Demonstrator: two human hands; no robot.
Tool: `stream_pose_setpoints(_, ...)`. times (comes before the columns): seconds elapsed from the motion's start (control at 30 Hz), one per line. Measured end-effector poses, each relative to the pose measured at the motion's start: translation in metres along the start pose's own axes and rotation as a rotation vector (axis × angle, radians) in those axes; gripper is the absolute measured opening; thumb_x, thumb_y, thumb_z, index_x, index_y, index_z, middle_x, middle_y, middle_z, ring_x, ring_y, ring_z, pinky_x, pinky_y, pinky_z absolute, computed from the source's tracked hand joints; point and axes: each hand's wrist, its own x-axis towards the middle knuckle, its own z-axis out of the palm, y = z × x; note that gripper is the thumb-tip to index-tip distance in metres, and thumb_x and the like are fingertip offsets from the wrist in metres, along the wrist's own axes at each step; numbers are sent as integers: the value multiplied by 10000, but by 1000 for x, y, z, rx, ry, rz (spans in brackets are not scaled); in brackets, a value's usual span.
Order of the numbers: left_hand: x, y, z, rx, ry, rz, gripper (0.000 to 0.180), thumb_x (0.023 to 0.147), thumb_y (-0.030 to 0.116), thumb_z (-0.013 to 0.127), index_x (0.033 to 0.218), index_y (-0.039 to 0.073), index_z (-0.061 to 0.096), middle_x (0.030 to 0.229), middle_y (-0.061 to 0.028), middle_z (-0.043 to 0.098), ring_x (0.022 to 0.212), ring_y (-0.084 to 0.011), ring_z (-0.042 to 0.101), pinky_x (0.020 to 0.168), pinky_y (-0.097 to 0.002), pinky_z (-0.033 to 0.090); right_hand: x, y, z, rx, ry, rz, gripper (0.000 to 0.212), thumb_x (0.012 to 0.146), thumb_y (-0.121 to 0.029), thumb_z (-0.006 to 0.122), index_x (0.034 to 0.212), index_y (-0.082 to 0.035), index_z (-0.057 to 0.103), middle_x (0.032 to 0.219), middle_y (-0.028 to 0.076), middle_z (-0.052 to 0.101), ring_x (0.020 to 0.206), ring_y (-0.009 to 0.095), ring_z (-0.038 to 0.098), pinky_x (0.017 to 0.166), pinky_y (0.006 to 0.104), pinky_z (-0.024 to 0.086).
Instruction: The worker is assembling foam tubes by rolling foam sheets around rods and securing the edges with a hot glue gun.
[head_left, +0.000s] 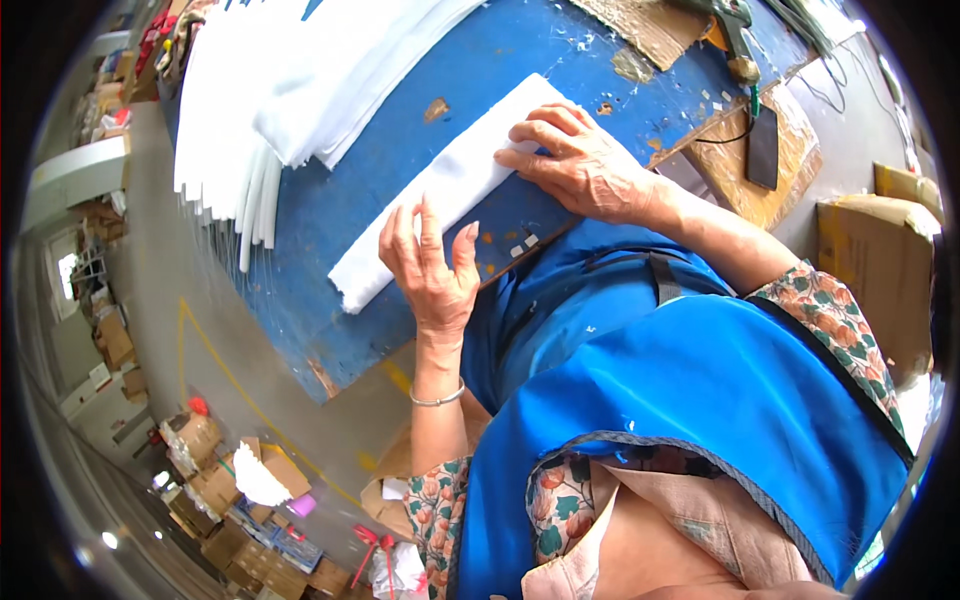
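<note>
A long white strip [445, 195] of soft, cloth-like material lies slantwise across the blue worktable [380, 150]. It looks folded or rolled lengthwise, with a ragged near-left end. My left hand [432, 262], a bangle on its wrist, rests at the strip's near edge, fingers spread and thumb apart. Toward the far end, my right hand [585, 168] lies palm down over the strip, its fingers slightly bent and apart. Neither hand visibly grips it. What is under my right palm is hidden.
White sheets and tubes [250, 130] are heaped at the table's far left, some overhanging the edge. A dark green hand tool [735, 40] with a cord lies far right, near cardboard [650, 25]. A carton [875, 275] stands at right; more boxes [215, 480] are on the left floor.
</note>
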Motion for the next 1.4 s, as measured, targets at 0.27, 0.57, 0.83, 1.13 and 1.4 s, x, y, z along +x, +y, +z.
stream_pose_setpoints(0.27,17,-3,26,-141,-138,1,216,738,101,706,936,31,654,823,-80,550,800,-265,527,731,-386,418,0,0,1,-4,7,10,371,764,-155,581,1129,-90,598,1144,103,515,1128,263,459,1014,409,342)
stream_pose_setpoints(0.57,25,5,27,-90,-154,60,237,751,114,688,969,32,642,887,-78,567,835,-265,525,749,-385,408,1,-1,1,6,36,2,349,754,-137,593,1101,-95,598,1107,91,520,1099,263,469,988,408,356)
stream_pose_setpoints(0.83,22,0,37,-139,-154,50,212,770,127,658,948,22,610,900,-91,565,837,-276,532,742,-394,415,6,-5,-1,14,41,-8,327,773,-103,619,1100,-106,595,1056,90,529,1030,282,492,914,416,389)
stream_pose_setpoints(1.13,-17,-22,-33,133,59,-70,290,775,160,702,1012,3,645,1041,-115,601,963,-283,542,842,-383,426,9,-8,-5,-15,18,-38,338,782,-78,624,1117,-99,583,1062,105,537,1029,300,494,901,429,390)
stream_pose_setpoints(1.4,-34,-47,-30,10,17,-89,189,722,49,687,910,52,679,958,-46,636,902,-221,559,789,-353,408,27,-22,-18,152,17,154,407,774,-153,682,1147,-39,566,1083,145,570,1020,319,513,891,423,410)
